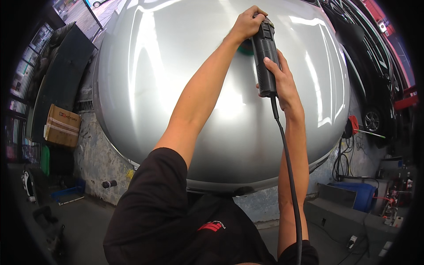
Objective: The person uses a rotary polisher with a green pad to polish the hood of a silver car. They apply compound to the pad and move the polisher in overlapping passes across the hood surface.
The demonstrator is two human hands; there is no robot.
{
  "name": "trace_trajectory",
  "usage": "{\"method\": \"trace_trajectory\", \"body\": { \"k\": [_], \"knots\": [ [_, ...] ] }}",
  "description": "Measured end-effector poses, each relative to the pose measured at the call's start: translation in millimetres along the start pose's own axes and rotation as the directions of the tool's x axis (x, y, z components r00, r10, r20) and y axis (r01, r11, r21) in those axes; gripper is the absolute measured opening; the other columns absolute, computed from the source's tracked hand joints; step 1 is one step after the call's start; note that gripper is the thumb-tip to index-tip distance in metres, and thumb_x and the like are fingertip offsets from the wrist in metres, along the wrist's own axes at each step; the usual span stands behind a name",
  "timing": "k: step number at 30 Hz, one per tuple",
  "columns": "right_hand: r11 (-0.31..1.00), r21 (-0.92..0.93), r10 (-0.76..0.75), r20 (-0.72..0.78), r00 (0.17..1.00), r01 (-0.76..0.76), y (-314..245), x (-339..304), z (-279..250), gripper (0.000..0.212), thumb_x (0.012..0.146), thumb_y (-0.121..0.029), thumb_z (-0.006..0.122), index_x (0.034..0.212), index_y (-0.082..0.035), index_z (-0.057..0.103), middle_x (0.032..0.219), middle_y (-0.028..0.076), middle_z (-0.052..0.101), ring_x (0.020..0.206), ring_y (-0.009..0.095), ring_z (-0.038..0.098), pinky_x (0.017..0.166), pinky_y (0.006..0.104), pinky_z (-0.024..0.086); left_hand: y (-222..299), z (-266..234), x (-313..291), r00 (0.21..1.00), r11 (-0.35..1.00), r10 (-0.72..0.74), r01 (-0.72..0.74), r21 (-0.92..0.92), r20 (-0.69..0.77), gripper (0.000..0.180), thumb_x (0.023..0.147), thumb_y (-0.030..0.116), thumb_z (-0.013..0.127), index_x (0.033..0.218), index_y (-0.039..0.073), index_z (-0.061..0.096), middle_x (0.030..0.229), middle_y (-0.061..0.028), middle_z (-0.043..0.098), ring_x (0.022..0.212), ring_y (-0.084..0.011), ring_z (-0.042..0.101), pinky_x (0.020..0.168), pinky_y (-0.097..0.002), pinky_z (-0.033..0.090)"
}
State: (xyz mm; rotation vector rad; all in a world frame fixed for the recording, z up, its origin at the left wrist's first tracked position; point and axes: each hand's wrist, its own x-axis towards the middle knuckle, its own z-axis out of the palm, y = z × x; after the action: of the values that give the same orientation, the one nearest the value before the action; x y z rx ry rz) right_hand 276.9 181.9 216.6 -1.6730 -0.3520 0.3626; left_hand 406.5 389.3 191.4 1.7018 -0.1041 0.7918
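Between 12 and 1 o'clock, the person's left hand [248, 24] is curled tight over the head end of a long black plastic power tool [266, 49]. At 2 o'clock, the right hand [285, 86] wraps the tool's rear body, thumb along its upper side. The tool lies at 1 o'clock, over a broad, glossy silver metal car hood [168, 110] filling the centre. A round green pad [246, 48] peeks out under the head; whether it sits flat is hidden.

Good handling here probably means level pressure from the left hand, the right steering, and the pad flat so its edge does not dig in. A thick black rubber cord [287, 154] drops from the tool towards 5 o'clock, along the right forearm; it is best kept off the paint.

Further out, a brown cardboard box [62, 128] stands at 9 o'clock.
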Motion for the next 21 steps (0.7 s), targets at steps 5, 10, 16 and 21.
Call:
{"method": "trace_trajectory", "body": {
  "k": [5,10,16,21],
  "knots": [
    [0.999,0.004,-0.038,-0.002,0.999,0.038,4,2,9,0.085,0.097,-0.042,0.07,0.164,-0.008,0.03,0.097,0.013,0.065,0.06,0.021,0.069,0.046,0.0338,0.058,0,-12,-1,1.0,1.0,0.011,-0.01,0.027,-0.019,0.031,0.095,0.026,0.06,0.115,0.007,0.075,0.108,-0.0167,0.078,0.101,-0.0278,0.074,0.092,-0.0374,0.056],
    [0.998,-0.01,-0.069,-0.011,0.998,0.069,10,4,8,0.087,0.097,-0.043,0.07,0.164,-0.007,0.029,0.096,0.013,0.065,0.061,0.021,0.069,0.047,0.0344,0.059,11,-17,-6,1.0,1.0,-0.024,0.024,0.012,-0.004,0.032,0.095,0.026,0.059,0.116,0.007,0.074,0.109,-0.0163,0.078,0.102,-0.0272,0.073,0.092,-0.0369,0.055],
    [0.995,-0.032,-0.093,0.008,0.996,0.093,15,5,9,0.088,0.096,-0.044,0.071,0.164,-0.006,0.029,0.095,0.013,0.066,0.061,0.021,0.07,0.047,0.0344,0.058,17,-23,-11,1.0,0.998,-0.011,0.011,0.062,-0.008,0.032,0.095,0.025,0.058,0.116,0.006,0.074,0.109,-0.016,0.078,0.102,-0.027,0.073,0.092,-0.0368,0.055],
    [1.0,0.003,0.024,0.062,0.998,-0.024,0,-8,12,0.095,0.096,-0.047,0.074,0.165,-0.002,0.028,0.128,0.019,0.065,0.105,0.022,0.068,0.086,0.0342,0.057,19,-32,-14,0.999,0.999,-0.005,0.006,0.032,-0.032,0.031,0.095,0.023,0.058,0.115,0.005,0.074,0.106,-0.0167,0.078,0.1,-0.0269,0.073,0.092,-0.0368,0.056]
  ]
}}
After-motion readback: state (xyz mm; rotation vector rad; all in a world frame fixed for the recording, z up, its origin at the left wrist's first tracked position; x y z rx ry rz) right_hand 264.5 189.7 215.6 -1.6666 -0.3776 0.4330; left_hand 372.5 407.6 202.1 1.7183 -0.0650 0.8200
